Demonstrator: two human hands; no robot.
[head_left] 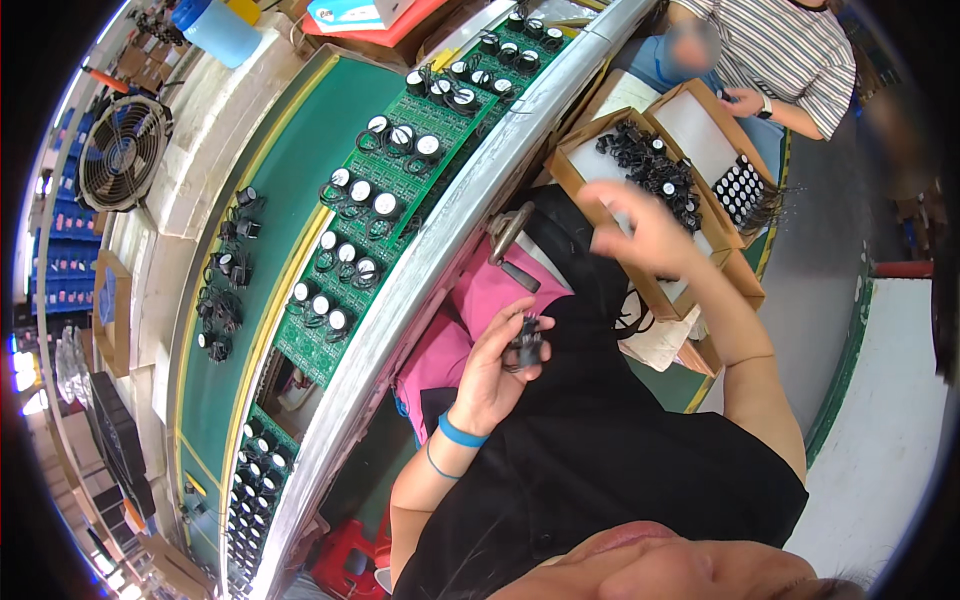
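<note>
My left hand (488, 372), with a blue band at its wrist, is closed around one or more small black parts (526, 342). Their thin prongs point up between thumb and fingers. My right hand (645, 235) is raised over the near-left edge of a cardboard box (577, 165), blurred by motion. Its thumb stands apart from the curved fingers, and nothing shows between them. Inside that box is a heap of black wired parts (655, 170), a few with white round tops. Green circuit boards (400, 175) on the line to the left carry rows of white-topped black cylinders with coiled leads.
A metal rail (440, 235) edges the line, with a crank handle (512, 235) beside it. Loose black parts (222, 290) lie on the green belt. Across from me a person in a striped shirt (785, 55) sits by a second box (690, 110). A fan (124, 153) stands far left.
</note>
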